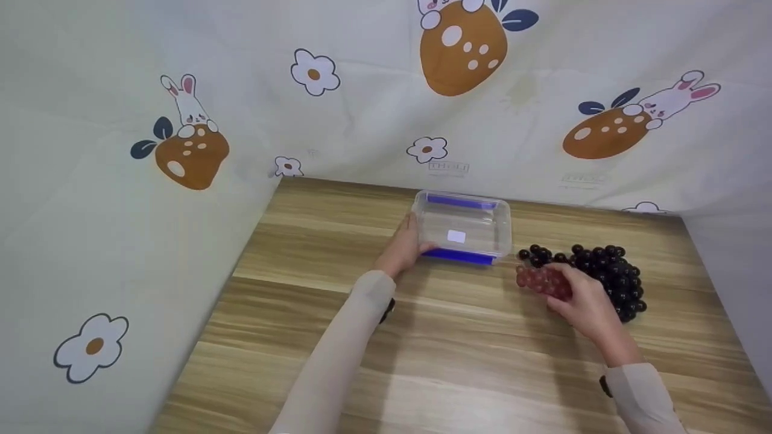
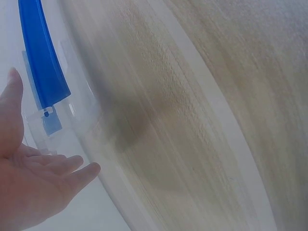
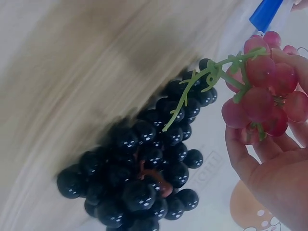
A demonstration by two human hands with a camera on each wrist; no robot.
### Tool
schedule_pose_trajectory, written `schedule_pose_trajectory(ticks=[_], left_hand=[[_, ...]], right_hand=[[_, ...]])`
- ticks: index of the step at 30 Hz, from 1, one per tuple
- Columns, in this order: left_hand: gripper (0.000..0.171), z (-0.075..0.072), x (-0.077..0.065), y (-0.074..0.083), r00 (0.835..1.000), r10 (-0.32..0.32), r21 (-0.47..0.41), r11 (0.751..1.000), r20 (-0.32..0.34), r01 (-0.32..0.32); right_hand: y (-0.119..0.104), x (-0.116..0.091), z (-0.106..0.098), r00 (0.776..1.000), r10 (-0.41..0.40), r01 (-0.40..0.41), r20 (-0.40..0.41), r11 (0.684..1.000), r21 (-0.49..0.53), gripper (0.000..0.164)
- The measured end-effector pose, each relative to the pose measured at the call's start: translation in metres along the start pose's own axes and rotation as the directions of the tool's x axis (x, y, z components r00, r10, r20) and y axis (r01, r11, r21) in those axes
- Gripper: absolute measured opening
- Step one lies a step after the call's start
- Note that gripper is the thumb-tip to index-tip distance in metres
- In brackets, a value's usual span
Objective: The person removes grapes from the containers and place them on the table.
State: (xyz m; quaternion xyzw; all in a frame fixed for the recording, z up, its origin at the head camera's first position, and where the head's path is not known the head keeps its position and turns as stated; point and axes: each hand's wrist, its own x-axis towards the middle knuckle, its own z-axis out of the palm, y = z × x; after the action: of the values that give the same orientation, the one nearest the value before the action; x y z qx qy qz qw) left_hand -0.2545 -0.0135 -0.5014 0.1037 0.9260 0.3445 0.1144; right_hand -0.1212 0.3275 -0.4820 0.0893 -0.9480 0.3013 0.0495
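A clear plastic food container with blue clip flaps stands near the back of the wooden table. My left hand rests against its left front corner, the thumb along the front side and the fingers along the left side. The left wrist view shows that hand with fingers fairly straight beside a blue flap. To the right, my right hand grips a small bunch of red grapes. In the right wrist view its green stem sticks out, and the fingers cup the red grapes from below.
A large bunch of black grapes lies on the table beside and behind my right hand. The wooden table meets a pale printed cloth at its back and sides. A white label shows on the container.
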Motion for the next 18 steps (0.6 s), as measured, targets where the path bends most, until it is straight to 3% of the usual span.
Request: schedule_pose_trajectory(ticks=[18], left_hand=[[0.1,0.001,0.0,0.0,1.0,0.019,-0.008,1.0,-0.015,-0.019]], right_hand=[[0.018,-0.034,0.004,0.999,0.042,-0.042,0.021,0.999,-0.005,0.057]])
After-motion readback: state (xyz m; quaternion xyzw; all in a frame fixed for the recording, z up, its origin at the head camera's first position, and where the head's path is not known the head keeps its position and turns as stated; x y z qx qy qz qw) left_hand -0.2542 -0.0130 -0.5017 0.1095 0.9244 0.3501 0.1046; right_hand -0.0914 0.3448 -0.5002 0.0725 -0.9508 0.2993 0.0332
